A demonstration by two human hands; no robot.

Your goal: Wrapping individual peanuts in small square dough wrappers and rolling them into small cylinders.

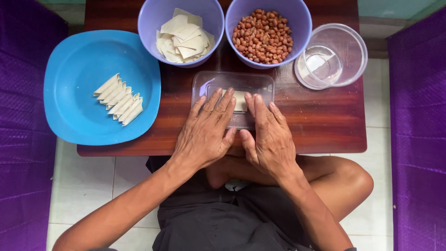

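Fingers: both hands lie flat, palms down, fingers stretched forward and nearly together, clamped on nothing; the fingertips press on a pale dough wrapper (239,100).
Left hand: left hand (206,135) sits at centre frame, its fingertips on the left part of the wrapper, thumb tucked toward the other hand.
Right hand: right hand (268,137) lies just beside it, thumbs close together, its fingertips on the right edge of the wrapper.
Wrapper: a small pale square, mostly hidden under the fingers, lying on a clear plastic lid (232,83) at the middle of the frame.
Lid: rectangular and transparent, flat on the dark wooden table (325,121), just below the two bowls.
Blue plate: blue plate (74,65) at the left of the frame, overhanging the table edge, holding a row of folded wrappers (118,99) that lean on one another.
Left bowl: lilac bowl (153,18) at top centre, filled with loose flat wrapper squares (185,37).
Right bowl: second lilac bowl (302,18) just beside it, full of peanuts (262,36) in reddish skins.
Clear container: round clear container (348,51) at upper right, with what looks like a little water; hard to tell.
Person: seated cross-legged at the bottom of the frame, knees under the table edge.
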